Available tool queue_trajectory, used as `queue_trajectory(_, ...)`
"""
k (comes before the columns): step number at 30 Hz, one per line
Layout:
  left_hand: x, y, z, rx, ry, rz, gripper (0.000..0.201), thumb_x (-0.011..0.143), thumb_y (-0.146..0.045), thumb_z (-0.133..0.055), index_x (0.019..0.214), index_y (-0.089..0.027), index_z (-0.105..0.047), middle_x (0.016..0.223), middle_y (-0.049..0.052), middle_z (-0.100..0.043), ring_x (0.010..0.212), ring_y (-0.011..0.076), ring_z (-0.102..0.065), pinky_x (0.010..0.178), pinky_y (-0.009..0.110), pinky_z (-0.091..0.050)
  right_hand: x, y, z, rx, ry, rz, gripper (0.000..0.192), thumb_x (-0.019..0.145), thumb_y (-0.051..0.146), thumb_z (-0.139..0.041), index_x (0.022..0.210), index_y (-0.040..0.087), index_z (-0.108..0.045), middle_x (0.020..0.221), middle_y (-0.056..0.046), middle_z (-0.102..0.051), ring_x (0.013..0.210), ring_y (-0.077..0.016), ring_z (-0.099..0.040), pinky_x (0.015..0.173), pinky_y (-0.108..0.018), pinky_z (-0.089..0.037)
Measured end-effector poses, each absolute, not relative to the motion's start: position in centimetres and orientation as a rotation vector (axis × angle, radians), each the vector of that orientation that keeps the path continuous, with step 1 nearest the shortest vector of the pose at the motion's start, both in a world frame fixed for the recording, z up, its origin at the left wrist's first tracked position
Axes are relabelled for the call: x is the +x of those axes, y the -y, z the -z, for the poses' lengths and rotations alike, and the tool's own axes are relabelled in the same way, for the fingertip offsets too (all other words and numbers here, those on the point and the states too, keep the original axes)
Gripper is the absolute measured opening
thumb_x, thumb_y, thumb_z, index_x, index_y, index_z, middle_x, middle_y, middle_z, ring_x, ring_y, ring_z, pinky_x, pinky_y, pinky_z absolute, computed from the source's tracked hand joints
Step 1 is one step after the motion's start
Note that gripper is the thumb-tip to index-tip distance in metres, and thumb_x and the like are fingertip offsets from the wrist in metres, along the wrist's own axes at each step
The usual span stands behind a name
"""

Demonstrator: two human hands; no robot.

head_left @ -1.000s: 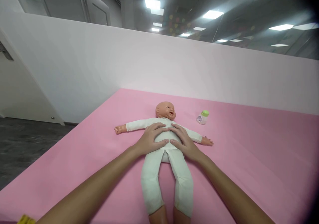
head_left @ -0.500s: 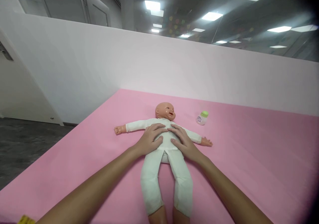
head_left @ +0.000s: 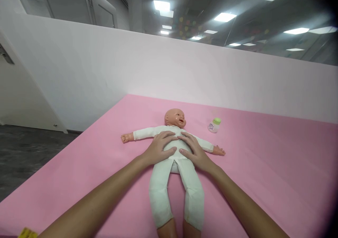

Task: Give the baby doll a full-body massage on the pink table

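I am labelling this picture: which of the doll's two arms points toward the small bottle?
The doll's arm beside the right hand; its hand ends nearest the green-capped bottle. The other arm points away.

Both forearms are bare to the frame's edge (no sleeves, watch or rings showing), and so are both hands: left hand [head_left: 160,148], right hand [head_left: 194,150].

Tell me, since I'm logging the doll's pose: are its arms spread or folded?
Spread. The baby doll in the white cloth suit lies face-up on the pink mat, sleeves stretched out to both sides, small hands resting on the mat.
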State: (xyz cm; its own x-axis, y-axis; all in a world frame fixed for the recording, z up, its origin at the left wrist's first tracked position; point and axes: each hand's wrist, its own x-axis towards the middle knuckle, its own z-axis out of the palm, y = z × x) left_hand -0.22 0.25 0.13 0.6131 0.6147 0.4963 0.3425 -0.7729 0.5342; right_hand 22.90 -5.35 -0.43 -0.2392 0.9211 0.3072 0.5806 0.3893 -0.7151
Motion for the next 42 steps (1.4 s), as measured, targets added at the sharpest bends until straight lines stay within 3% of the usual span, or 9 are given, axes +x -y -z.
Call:
queue_trajectory(18, -0.21, -0.67, 0.30, 2.480, -0.710, -1.009, 0.039, 0.097, -0.024, -0.053, 0.135, -0.030, -0.062, 0.144, 0.006, -0.056, 0.136, 0.0259, -0.049, 0.118, 0.049, -0.038, 22.93, 5.19, 0.72, -1.269, 1.926, -0.615, 0.044, 0.101, 0.048, -0.052, 0.144, 0.040, -0.051, 0.162, 0.000, -0.034, 0.155, -0.0257, -0.024, 0.129, -0.053, -0.021)
queue_trajectory(42, -0.22, -0.51, 0.30, 2.461, -0.727, -1.018, 0.038, 0.100, -0.033, -0.055, 0.137, -0.032, -0.061, 0.145, 0.006, -0.056, 0.136, 0.0271, -0.050, 0.118, 0.050, -0.039, 22.92, 5.22, 0.71, -1.271, 1.932, -0.598, 0.045, 0.100, 0.051, -0.053, 0.144, 0.041, -0.052, 0.163, 0.000, -0.034, 0.155, -0.0268, -0.023, 0.128, -0.055, -0.022)
